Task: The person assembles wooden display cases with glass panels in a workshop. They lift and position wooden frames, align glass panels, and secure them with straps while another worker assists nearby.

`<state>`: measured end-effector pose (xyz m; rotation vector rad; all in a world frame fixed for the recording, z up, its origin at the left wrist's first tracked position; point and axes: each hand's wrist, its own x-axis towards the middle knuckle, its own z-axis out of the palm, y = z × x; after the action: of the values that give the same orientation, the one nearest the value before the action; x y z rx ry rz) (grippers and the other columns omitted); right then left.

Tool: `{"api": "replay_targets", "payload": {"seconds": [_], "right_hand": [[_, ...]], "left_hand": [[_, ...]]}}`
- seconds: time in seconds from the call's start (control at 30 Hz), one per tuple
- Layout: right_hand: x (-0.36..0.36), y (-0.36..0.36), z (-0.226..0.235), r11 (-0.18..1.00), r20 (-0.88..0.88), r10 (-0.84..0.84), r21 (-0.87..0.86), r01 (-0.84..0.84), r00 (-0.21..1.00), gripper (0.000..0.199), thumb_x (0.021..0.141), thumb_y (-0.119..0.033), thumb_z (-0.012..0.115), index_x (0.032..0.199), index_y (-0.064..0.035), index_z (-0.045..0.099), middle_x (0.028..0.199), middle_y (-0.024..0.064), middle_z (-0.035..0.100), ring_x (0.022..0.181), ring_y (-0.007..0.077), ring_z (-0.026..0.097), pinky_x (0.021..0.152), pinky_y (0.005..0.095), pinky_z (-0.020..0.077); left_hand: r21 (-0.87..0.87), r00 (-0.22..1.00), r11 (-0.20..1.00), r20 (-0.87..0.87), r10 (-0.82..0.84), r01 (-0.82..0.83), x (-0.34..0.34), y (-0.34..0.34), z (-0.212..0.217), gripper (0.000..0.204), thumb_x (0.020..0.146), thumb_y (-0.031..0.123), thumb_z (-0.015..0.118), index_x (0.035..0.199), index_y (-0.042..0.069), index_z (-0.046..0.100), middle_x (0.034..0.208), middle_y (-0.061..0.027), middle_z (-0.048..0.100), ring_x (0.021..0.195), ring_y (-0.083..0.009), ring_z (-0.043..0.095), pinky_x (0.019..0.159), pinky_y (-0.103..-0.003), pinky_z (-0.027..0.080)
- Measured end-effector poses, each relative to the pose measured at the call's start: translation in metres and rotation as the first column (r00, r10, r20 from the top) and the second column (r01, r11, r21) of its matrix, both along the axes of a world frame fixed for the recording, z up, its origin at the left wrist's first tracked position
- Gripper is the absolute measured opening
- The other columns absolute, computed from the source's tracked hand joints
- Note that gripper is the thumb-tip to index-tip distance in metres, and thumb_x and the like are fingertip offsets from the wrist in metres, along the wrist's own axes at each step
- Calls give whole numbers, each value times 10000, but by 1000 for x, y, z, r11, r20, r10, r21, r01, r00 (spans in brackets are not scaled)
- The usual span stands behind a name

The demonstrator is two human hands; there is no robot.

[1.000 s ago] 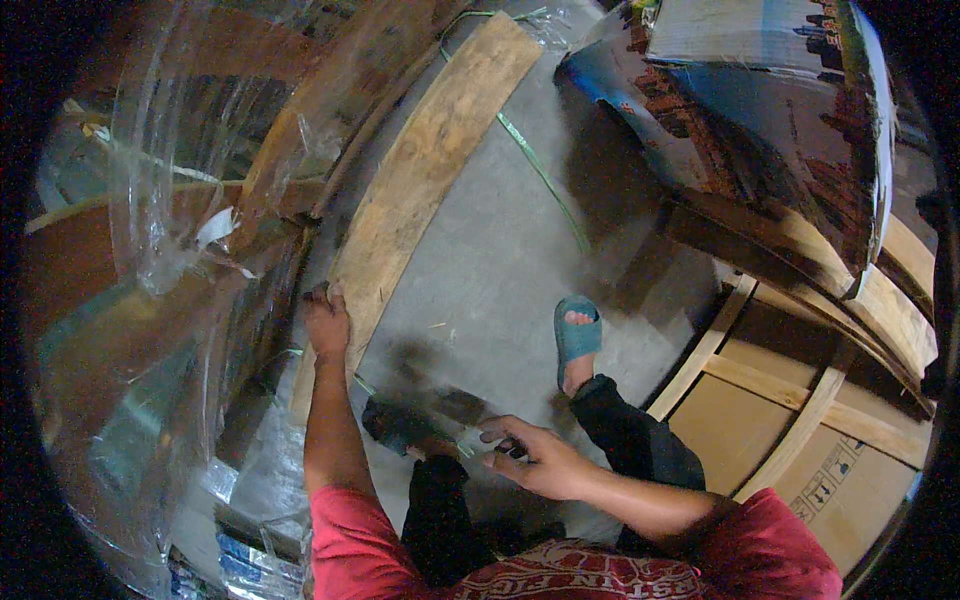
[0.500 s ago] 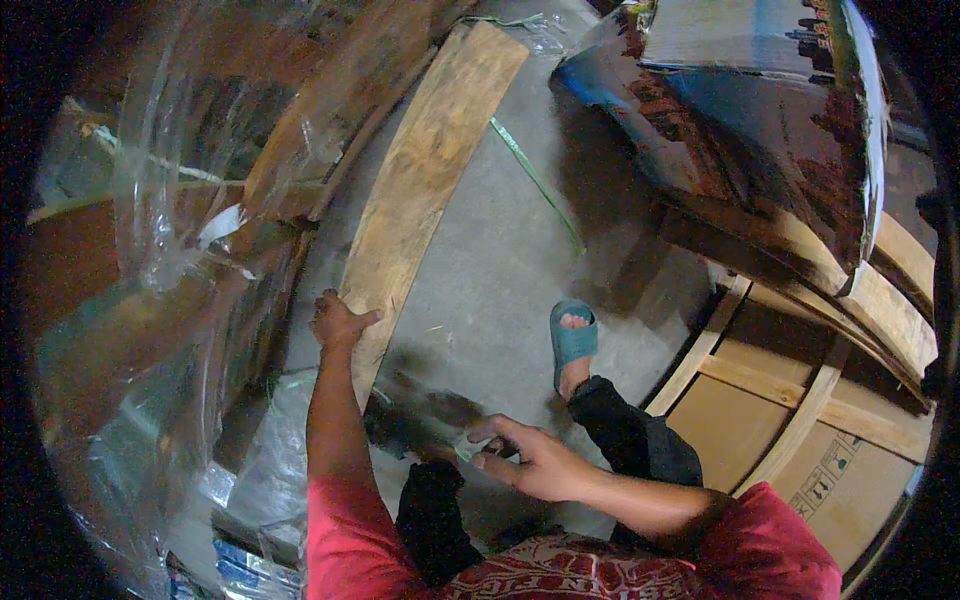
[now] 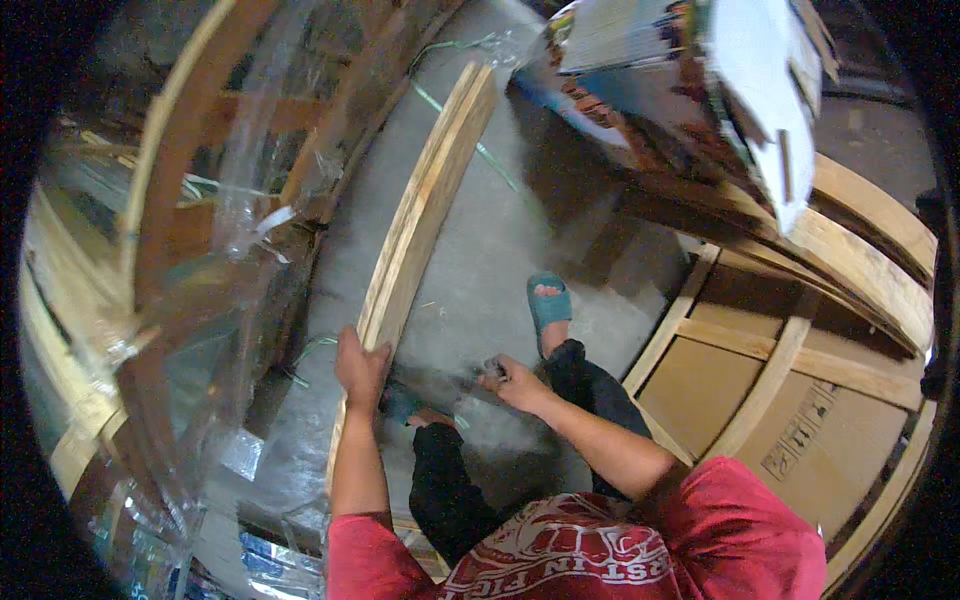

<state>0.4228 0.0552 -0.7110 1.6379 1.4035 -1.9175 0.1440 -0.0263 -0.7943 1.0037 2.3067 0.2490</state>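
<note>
My left hand point(image 3: 360, 368) is closed around a long pale wooden board point(image 3: 415, 235), near its close end. The board stands tilted on edge and slants away to the far side. A lengthwise seam shows along it, as if two boards lie face to face. To the right of the board, my right hand point(image 3: 515, 385) is held in the air with curled fingers. A small dark spot shows at its fingertips, too blurred to name.
Wooden frames in clear plastic wrap point(image 3: 240, 200) stand along the left. A large printed carton point(image 3: 640, 90) rests on wooden slats at the far right, beside a slatted crate point(image 3: 765, 345) with cardboard panels. Green strapping point(image 3: 495, 165) lies on the concrete floor point(image 3: 470, 260). My slippered foot point(image 3: 549, 305) stands there.
The board has turned from its broad face up onto its edge, showing the seam. My right hand has moved farther from my body, and its fingers have curled in. The view has shifted.
</note>
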Motion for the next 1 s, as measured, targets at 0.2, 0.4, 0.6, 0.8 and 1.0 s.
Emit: {"api": "replay_targets", "payload": {"seconds": [0.2,0.4,0.6,0.8,1.0], "right_hand": [[3,30,139,932,51,-169,-317,177,984,930,799,-555,703,1414,37,336,1277,208,535,1079,289,571,843,400,470],[-50,75,308,742,-53,-641,-297,601,765,1323,655,-638,786,1495,42,24,1434,280,349,1293,334,423,962,537,394],[-59,102,400,495,-188,-813,274,825,550,1132,668,-380,848,1428,79,145,1333,290,460,1225,357,498,1008,395,428],[14,97,442,167,-302,-907,378,911,292,751,697,-240,768,1267,45,371,1191,270,574,1090,368,594,943,425,463],[94,36,527,42,-482,-865,205,978,139,431,701,-103,719,1038,133,591,997,191,656,915,266,652,792,382,517]], "left_hand": [[-7,994,1000,-112,5,-5,13,-85,205,519,601,253,827,938,22,507,955,-205,555,904,-434,548,780,-488,456],[-19,970,998,-231,-69,67,30,-137,406,487,578,215,841,834,36,468,862,-167,538,849,-412,539,718,-495,435],[179,932,950,-309,-192,255,46,-115,506,416,627,206,799,832,45,475,866,-158,543,839,-405,545,710,-501,440],[356,877,816,-335,-344,455,67,-90,505,449,621,164,779,947,64,487,921,-148,544,895,-383,543,761,-479,435],[510,809,635,-273,-521,580,96,-58,501,524,621,102,721,1072,23,467,1033,-211,506,993,-425,500,844,-506,413]]}}
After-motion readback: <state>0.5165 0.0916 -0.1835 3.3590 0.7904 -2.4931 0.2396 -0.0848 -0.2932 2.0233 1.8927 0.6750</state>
